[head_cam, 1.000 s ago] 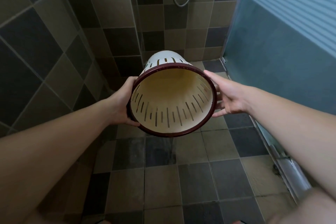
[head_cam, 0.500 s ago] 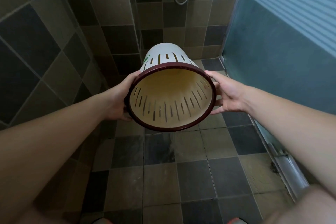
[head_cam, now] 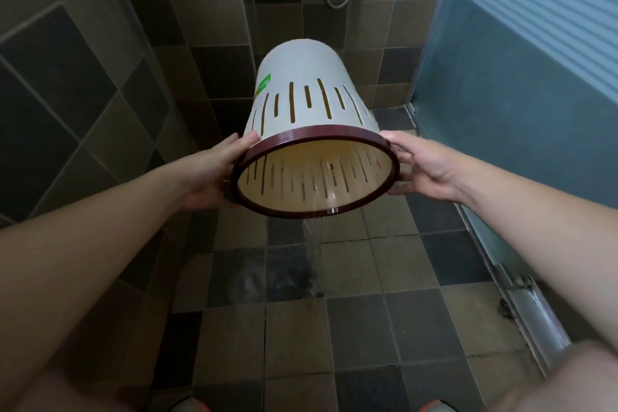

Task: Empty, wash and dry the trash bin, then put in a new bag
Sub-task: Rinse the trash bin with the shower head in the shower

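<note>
Two hands grip tilted trash bin [head_cam: 301,104] | water [head_cam: 314,244] pouring out, seemingly little left

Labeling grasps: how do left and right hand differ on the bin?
The left hand wraps the bin from its left side, fingers hidden behind the wall, thumb near the maroon rim. The right hand holds the opposite side, palm showing, fingers spread. Both grip at the rim while water pours out.
</note>
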